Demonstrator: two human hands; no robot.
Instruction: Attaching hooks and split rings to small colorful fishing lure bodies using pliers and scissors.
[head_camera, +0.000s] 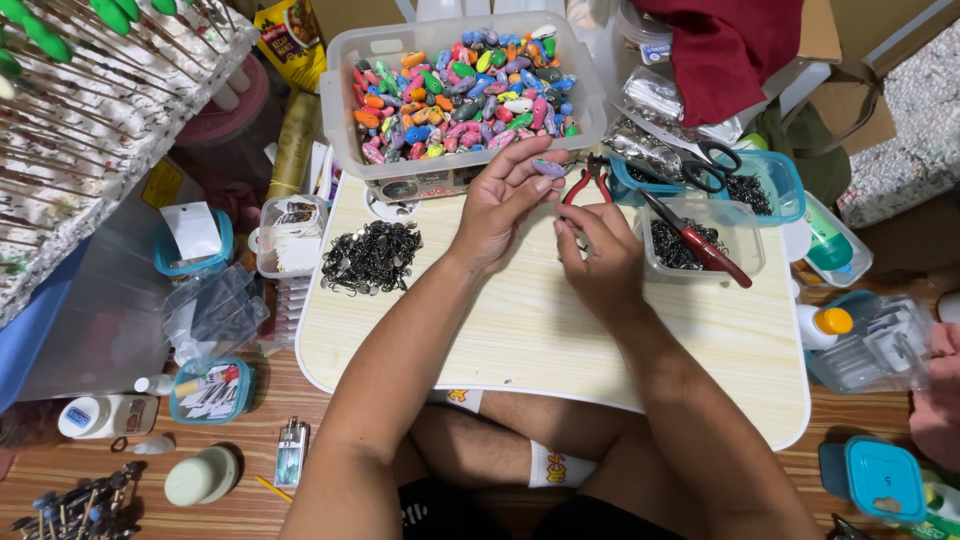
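Observation:
My left hand (500, 205) pinches a small purple lure body (549, 168) between thumb and forefinger, just in front of a clear tub (335, 100) full of several colourful lure bodies. My right hand (603, 262) is closed beside it over the pale wooden lap table (560, 350), its fingertips pinched together on something too small to make out. Red-handled pliers (585, 183) lie just beyond both hands. A heap of dark metal rings and hooks (371, 257) lies on the table to the left.
A clear tray of dark metal parts (748, 262) with a red-handled tool (705, 245) across it sits at right. Black scissors (712, 165) rest on a blue-rimmed container (785, 185). Small lidded boxes, bottles and a lighter (290, 452) lie on the floor around.

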